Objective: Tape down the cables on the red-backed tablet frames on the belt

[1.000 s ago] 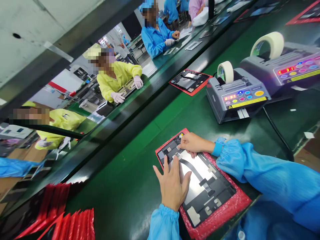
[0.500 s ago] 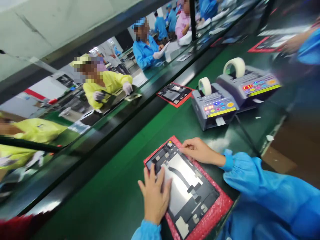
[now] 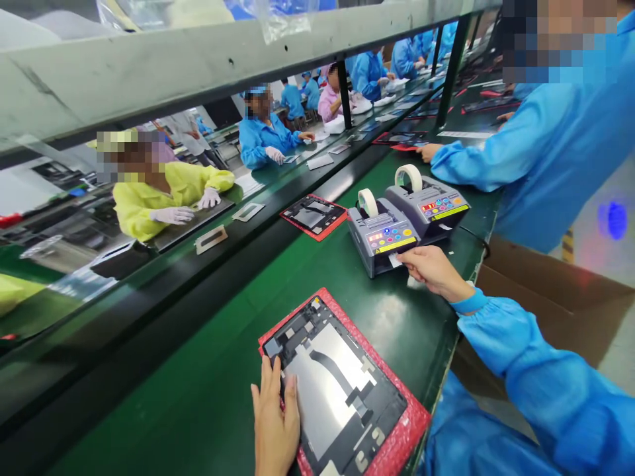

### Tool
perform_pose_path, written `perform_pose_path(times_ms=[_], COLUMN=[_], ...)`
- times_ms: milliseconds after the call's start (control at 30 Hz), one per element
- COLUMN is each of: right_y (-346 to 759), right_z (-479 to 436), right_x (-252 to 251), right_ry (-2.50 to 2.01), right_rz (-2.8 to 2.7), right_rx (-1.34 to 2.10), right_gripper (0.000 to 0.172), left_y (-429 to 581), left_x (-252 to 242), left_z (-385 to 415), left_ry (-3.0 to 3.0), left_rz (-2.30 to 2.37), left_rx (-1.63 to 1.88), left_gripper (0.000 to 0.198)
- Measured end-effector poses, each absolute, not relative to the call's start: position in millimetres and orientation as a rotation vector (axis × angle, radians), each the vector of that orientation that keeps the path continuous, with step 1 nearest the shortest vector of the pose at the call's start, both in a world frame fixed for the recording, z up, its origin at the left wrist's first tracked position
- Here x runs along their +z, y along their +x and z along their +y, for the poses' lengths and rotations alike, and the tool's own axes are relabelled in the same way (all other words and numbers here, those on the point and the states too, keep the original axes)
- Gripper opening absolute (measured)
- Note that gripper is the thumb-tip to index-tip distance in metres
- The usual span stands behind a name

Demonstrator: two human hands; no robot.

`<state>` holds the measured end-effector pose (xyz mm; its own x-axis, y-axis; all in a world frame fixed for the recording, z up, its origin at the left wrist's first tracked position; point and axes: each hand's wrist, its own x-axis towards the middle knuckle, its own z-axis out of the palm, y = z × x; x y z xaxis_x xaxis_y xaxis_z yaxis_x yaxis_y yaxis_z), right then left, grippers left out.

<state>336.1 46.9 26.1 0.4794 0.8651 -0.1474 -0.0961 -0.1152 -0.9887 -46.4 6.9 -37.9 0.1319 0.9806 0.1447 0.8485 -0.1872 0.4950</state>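
An opened tablet back panel (image 3: 337, 390) lies on a red bubble-wrap mat (image 3: 414, 423) on the green belt in front of me. My left hand (image 3: 274, 423) rests flat on the panel's left edge, fingers stretched out. My right hand (image 3: 430, 270) has reached to the nearer grey tape dispenser (image 3: 380, 238) and its fingers pinch the white tape strip (image 3: 395, 260) sticking out of the slot. A roll of pale tape (image 3: 368, 201) sits on top of that dispenser.
A second tape dispenser (image 3: 431, 205) stands just behind the first. Another panel on a red mat (image 3: 313, 216) lies farther up the belt. A person in blue (image 3: 546, 145) works at my right; others sit across the line. A cardboard box (image 3: 546, 297) stands beside the table.
My right hand left the panel's top corner and moved up-right to the tape dispenser's slot. My left hand slid toward the panel's left edge. My view swung upward along the line.
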Motion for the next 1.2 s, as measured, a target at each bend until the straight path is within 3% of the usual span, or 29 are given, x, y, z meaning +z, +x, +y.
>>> perform_pose_path(times_ms=[200,300,400,533,1000,1200], right_y=[315.9,295.8,272.7,253.4,248.1,247.9], right_z=[21.1,10.4,10.1,16.4,20.9,21.1], right_x=[21.5,8.9,-2.1,-6.4,-4.9,-6.5], right_ry=[-1.368,-1.398,-1.331,-1.237,-1.232,-1.253], right_rz=[-0.799,-1.036,-1.223,-1.272,-1.369,-1.395], right_rx=[1.042,1.307,1.652,1.908,1.897,1.895], right_gripper=[0.029,0.029,0.033,0.035,0.025,0.028], left_y=[-45.4,-30.2,1.1,40.2,47.5,50.4], left_x=[-28.3,-11.2,2.7,4.7,-6.8,-6.7], left_z=[1.3,-2.8,-7.7,-14.1,-16.3,-14.8], left_ry=[2.124,2.299,2.535,2.591,2.591,2.605], left_rz=[1.804,1.811,1.550,1.329,1.320,1.318], left_rx=[0.573,0.555,0.549,0.474,0.525,0.486], left_gripper=[0.052,0.046,0.029,0.024,0.024,0.028])
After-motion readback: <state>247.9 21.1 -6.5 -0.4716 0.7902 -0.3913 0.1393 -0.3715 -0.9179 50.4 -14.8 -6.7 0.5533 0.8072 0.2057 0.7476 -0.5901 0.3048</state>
